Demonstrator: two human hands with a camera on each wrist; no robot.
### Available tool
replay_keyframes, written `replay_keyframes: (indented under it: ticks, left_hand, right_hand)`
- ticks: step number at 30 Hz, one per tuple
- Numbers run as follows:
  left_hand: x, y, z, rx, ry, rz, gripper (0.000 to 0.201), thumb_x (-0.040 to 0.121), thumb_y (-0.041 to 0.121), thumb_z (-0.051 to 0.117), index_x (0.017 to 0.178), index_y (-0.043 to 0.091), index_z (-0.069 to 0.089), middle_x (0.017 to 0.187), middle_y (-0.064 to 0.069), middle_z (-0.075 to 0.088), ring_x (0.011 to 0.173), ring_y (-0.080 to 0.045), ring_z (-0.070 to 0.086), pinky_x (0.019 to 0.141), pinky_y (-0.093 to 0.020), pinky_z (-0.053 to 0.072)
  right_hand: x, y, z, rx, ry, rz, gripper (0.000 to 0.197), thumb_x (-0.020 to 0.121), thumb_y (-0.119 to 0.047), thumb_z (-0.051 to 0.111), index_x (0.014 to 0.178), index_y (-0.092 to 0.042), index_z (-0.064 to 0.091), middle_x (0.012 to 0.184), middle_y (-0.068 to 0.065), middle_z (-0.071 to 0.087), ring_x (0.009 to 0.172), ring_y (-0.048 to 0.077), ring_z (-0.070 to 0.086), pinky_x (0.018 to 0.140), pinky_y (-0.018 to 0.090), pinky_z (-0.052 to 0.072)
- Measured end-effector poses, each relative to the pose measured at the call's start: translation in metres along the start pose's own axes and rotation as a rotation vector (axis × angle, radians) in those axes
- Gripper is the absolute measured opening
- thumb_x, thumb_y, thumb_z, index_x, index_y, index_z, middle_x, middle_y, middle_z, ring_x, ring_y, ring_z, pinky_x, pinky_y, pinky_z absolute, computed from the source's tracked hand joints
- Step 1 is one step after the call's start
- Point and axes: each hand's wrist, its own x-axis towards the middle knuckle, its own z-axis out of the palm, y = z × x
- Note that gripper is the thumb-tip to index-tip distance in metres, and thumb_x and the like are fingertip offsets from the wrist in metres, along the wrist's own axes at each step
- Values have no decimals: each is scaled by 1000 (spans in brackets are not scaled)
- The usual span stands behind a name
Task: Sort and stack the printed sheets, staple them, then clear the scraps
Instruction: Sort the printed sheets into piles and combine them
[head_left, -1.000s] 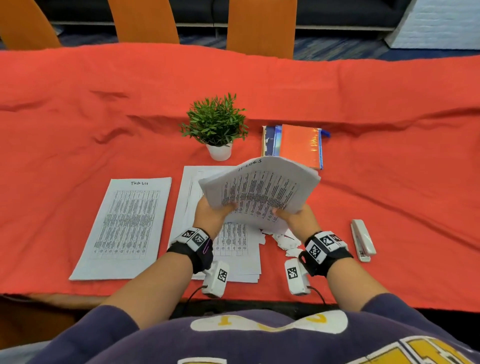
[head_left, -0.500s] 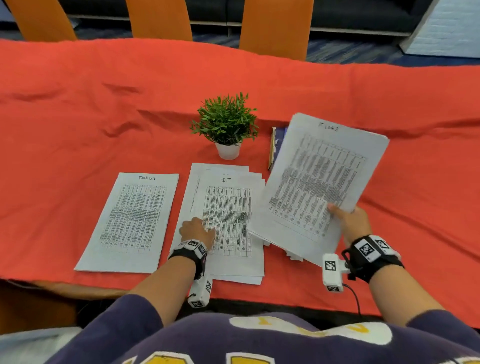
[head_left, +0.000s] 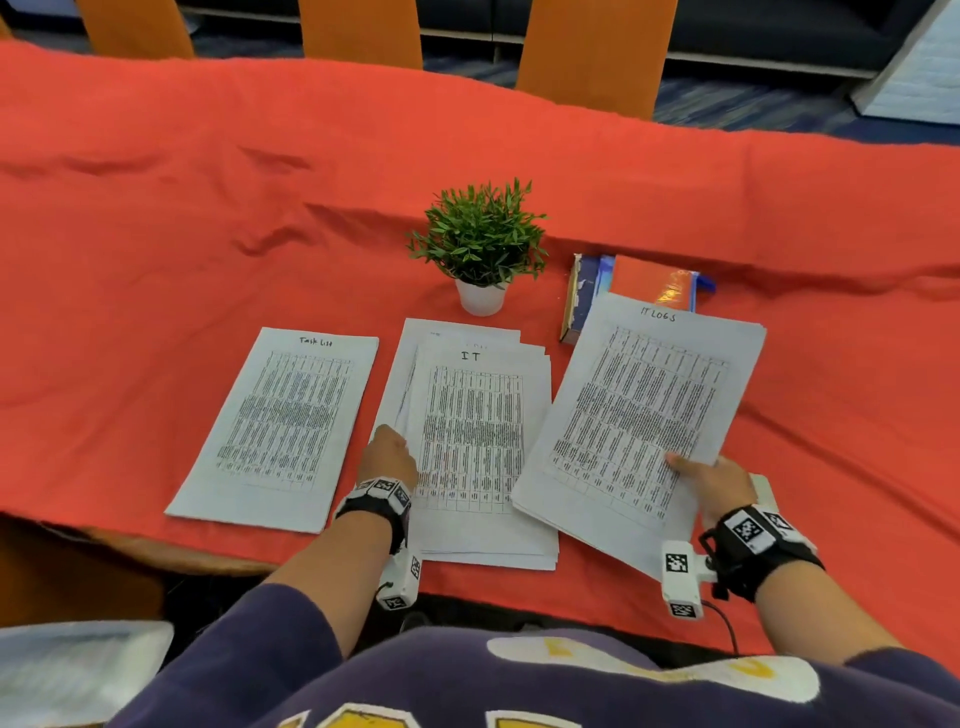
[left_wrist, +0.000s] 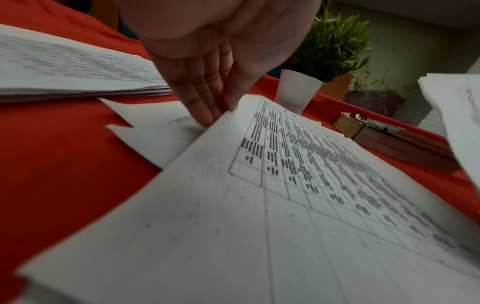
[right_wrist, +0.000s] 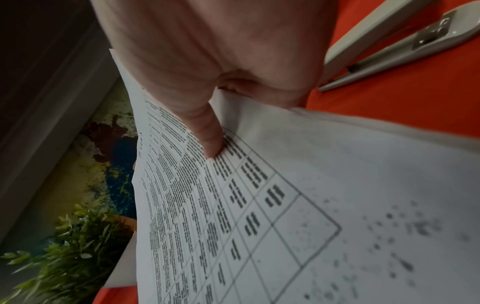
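Three printed piles lie on the red tablecloth (head_left: 156, 260): "Task List" (head_left: 280, 421) at the left, "IT" (head_left: 478, 441) in the middle, "IT LOGS" (head_left: 644, 410) at the right. My right hand (head_left: 711, 478) grips the IT LOGS pile (right_wrist: 233, 205) at its near right corner, thumb on top and fingers beneath. It is tilted and overlaps the IT pile's right edge. My left hand (head_left: 389, 452) is at the IT pile's left edge, with straight fingers (left_wrist: 202, 98) slipped under the raised upper sheets (left_wrist: 285, 185). The white stapler (right_wrist: 389, 47) lies just right of my right hand. Paper scraps are hidden.
A small potted plant (head_left: 480, 244) stands behind the IT pile. Notebooks with an orange cover (head_left: 649, 280) lie behind the IT LOGS pile. Orange chairs (head_left: 592, 47) line the table's far side. The table's near edge (head_left: 182, 551) runs just below the piles.
A second ago both hands held the IT LOGS pile. My left hand let go and moved to the IT pile's left edge. My right hand swung the pile right and lowered it.
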Motion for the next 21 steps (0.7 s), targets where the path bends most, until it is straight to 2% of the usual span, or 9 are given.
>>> replay_keyframes:
  ticks: [3,6,8,10,12,13,15,18,21]
  left_hand:
    - [-1,-2,-4,-76,65,28,10,91,2,45,94,10,50,89,-14,62,72,-28,59,63,-34,50]
    - [2,3,-2,-144,56,1,12,92,8,49,104,11,49,92,-13,65,77,-26,61,71,-36,53]
    - [6,10,3,-174,-18,-77,36,88,16,63,119,7,46,112,-16,63,98,-28,61,84,-36,50]
    - [11,14,13,-46,-75,-141,69,79,30,76,130,2,39,130,-18,51,120,-31,51,98,-39,45]
    - [11,16,20,138,-135,-176,86,74,37,79,135,0,32,134,-18,44,127,-32,44,103,-41,43]
    - [10,16,22,176,-151,-181,85,74,34,80,135,1,31,134,-17,44,127,-32,45,102,-40,44]
    - [9,13,25,146,-138,-141,71,78,21,77,132,2,35,130,-18,48,120,-33,50,97,-42,47]
    - [3,12,22,138,-92,1,46,85,2,58,128,3,40,120,-17,54,104,-32,58,83,-40,52]
    - [-10,20,14,212,-73,129,44,88,-3,43,130,6,39,116,-14,56,96,-33,60,74,-36,46]
  right_hand:
    - [-3,1,9,-21,-3,14,19,81,-7,72,99,-5,68,94,13,71,86,31,69,93,50,52]
    - [-2,2,13,-28,-1,19,25,83,-5,70,107,-1,66,93,15,70,83,30,68,91,48,52]
    - [-4,1,15,-25,-2,25,28,83,-5,70,110,1,65,101,18,69,87,33,67,91,49,52]
    - [-3,1,14,-24,0,21,28,84,-4,69,111,1,64,101,19,68,85,32,67,90,48,52]
    - [-4,1,13,-18,1,17,26,84,-3,68,110,0,65,98,17,68,82,29,67,90,47,52]
    - [-5,1,12,-23,2,16,24,84,-2,68,109,-1,65,95,16,69,80,27,66,90,46,52]
    - [-4,2,7,-24,13,8,23,84,-2,67,107,-2,65,93,14,69,80,27,67,90,45,52]
    - [-4,6,0,-33,51,17,26,84,-5,69,109,0,66,104,19,69,91,35,68,92,51,52]
    - [-3,12,-3,-29,76,40,26,83,-7,70,108,-1,66,107,21,69,92,36,68,92,52,52]
